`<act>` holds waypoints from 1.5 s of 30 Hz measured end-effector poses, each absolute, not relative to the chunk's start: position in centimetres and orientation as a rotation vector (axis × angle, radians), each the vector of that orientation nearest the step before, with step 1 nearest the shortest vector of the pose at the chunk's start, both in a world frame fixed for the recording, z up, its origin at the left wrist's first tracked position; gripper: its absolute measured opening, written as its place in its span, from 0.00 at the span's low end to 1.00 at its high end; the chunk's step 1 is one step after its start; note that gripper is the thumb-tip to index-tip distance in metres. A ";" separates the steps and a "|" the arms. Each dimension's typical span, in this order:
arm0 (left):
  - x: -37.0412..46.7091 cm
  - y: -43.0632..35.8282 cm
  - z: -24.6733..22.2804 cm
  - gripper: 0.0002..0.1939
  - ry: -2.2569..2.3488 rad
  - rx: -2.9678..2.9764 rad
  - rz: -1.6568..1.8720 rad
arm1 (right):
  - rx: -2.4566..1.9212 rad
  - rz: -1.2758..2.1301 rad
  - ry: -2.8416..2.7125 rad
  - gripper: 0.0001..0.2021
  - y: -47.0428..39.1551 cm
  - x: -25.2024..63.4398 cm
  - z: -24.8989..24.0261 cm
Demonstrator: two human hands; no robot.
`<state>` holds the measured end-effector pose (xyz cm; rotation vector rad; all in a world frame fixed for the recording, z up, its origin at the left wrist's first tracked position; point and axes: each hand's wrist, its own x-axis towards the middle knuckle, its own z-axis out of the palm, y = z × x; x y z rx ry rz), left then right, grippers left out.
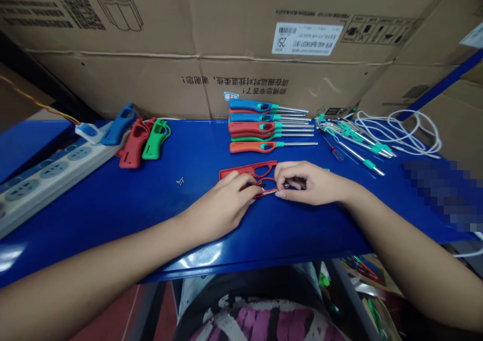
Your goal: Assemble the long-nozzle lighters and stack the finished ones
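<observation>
Both hands meet over a gas lighter in parts at the front middle of the blue table. My left hand (226,207) is closed, thumb and fingers pinching a red lighter shell half (267,181) that lies open, with its inside partly visible. My right hand (307,182) is curled, its fingertips closed at the right end of that same half, where a thin metallic piece shows. What else its fingers hold is hidden. Just behind, touching or nearly touching my fingers, lies another red shell half (245,170) with a trigger opening. Several small screws (180,181) rest to the left.
Several assembled lighters (252,147) lie stacked behind my hands. Loose metal lighter tubes (354,140), a screwdriver (337,153) and a white cable (422,124) lie right. Coloured shells (132,145) and a power strip (56,170) are left. A cardboard box (151,39) walls the back.
</observation>
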<state>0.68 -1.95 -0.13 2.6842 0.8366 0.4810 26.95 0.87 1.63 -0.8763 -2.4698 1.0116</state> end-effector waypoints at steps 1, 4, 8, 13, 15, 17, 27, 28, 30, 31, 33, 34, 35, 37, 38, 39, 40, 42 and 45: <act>0.7 -2.0 -0.1 0.15 0.834 2.684 0.478 | -0.862 1.003 -2.477 0.11 0.9 26.9 1.6; 0.6 -2.0 -0.1 0.15 0.832 2.679 0.478 | -0.834 0.988 -2.479 0.16 0.8 26.8 1.6; 0.6 -1.9 0.0 0.15 0.837 2.672 0.464 | -0.854 0.964 -2.461 0.18 0.8 26.6 1.4; 0.6 -1.9 0.1 0.16 0.836 2.686 0.444 | -0.992 0.926 -2.481 0.07 0.8 26.5 1.3; 0.6 -1.9 0.1 0.16 0.830 2.694 0.455 | -0.974 0.906 -2.508 0.05 0.8 26.5 1.3; 0.6 -1.9 0.1 0.16 0.828 2.703 0.461 | -0.947 0.889 -2.520 0.05 0.8 26.6 1.2; 0.7 -1.8 0.2 0.16 0.838 2.725 0.429 | -0.946 0.865 -2.469 0.06 1.1 26.7 1.0; 0.7 -1.9 0.1 0.16 0.842 2.735 0.419 | -0.958 0.876 -2.458 0.06 1.0 26.7 1.0; 0.6 -1.9 0.2 0.17 0.845 2.772 0.392 | -0.982 0.899 -2.438 0.06 1.0 26.6 1.1; 0.5 -2.0 0.2 0.18 0.841 2.800 0.377 | -0.985 0.906 -2.432 0.06 1.0 26.6 1.1; 0.5 -2.0 0.3 0.19 0.832 2.858 0.346 | -0.965 0.905 -2.444 0.06 1.0 26.6 1.2; 0.5 -2.1 0.3 0.19 0.830 2.882 0.333 | -0.951 0.899 -2.459 0.06 1.0 26.6 1.2; 0.5 -2.1 0.4 0.19 0.829 2.900 0.324 | -0.935 0.891 -2.478 0.06 1.0 26.7 1.3; 0.5 -2.1 0.5 0.19 0.828 2.920 0.317 | -0.907 0.871 -2.510 0.06 1.0 26.8 1.3; 0.5 -2.1 0.5 0.19 0.830 2.924 0.316 | -0.902 0.862 -2.520 0.06 1.0 26.9 1.4; 0.6 -2.1 0.5 0.20 0.832 2.927 0.316 | -0.903 0.853 -2.519 0.06 1.0 26.9 1.4; 0.6 -2.1 0.6 0.20 0.834 2.926 0.315 | -0.912 0.847 -2.514 0.06 1.0 26.9 1.4; 0.6 -2.1 0.6 0.20 0.839 2.923 0.315 | -0.935 0.840 -2.497 0.05 0.9 26.8 1.4; 0.5 -2.1 0.5 0.21 0.836 2.916 0.319 | -0.941 0.836 -2.488 0.04 0.9 26.8 1.4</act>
